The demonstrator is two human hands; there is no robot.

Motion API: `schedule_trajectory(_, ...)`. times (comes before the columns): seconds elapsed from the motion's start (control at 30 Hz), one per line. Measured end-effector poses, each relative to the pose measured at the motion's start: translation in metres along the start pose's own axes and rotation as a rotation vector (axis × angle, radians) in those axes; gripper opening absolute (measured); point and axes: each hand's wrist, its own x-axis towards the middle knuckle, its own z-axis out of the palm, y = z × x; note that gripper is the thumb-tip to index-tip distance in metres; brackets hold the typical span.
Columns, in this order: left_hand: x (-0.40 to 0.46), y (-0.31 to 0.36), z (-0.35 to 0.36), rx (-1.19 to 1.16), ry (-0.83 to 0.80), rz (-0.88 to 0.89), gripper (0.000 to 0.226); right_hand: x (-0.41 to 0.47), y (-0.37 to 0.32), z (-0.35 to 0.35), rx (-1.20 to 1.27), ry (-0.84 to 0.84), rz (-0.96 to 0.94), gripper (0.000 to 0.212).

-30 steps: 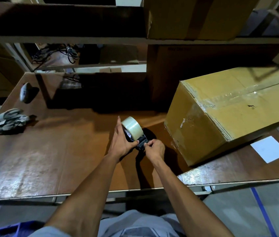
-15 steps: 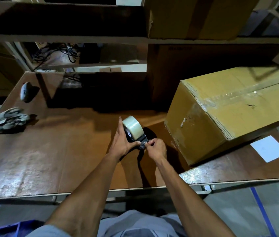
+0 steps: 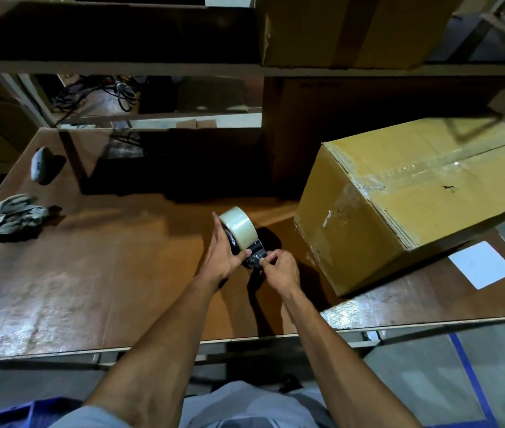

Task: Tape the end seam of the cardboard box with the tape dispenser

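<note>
A yellow-brown cardboard box (image 3: pixel 399 217) lies tilted on the right of the brown table (image 3: pixel 90 273), its top seam covered with clear tape. The tape dispenser (image 3: pixel 242 234), black with a pale roll of clear tape, is held over the table's middle, left of the box. My left hand (image 3: pixel 225 253) grips the dispenser from its left side. My right hand (image 3: pixel 279 268) pinches the tape end at the dispenser's front mouth. Both hands are apart from the box.
Grey work gloves (image 3: pixel 7 219) lie at the table's left edge, and a dark rounded object (image 3: pixel 39 165) sits behind them. A white paper sheet (image 3: pixel 481 264) lies at the right, near the box. A shelf with another box (image 3: pixel 353 29) hangs overhead.
The dispenser and both hands have stayed in nearly the same spot; my right fingers shifted slightly at the tape end. The box has not moved.
</note>
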Motion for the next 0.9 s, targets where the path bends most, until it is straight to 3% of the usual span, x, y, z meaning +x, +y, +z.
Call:
schedule_trajectory(0.2,0.002,-0.002,0.000,0.017,0.060,-0.018,0.163,0.002,0.005,0.000,0.045,-0.018,-0.007,0.019)
schedule_trajectory(0.5,0.005,0.001,0.001,0.015,0.068,0.010,0.142,0.003,0.017,0.000,0.143,-0.094,-0.004,0.002)
schedule_trajectory(0.6,0.012,0.005,-0.005,0.017,0.040,0.026,0.140,0.002,0.019,-0.003,0.189,-0.117,0.007,0.012)
schedule_trajectory(0.9,0.022,-0.007,-0.002,0.120,-0.012,0.017,0.159,0.002,0.025,-0.002,0.307,-0.182,0.059,0.015)
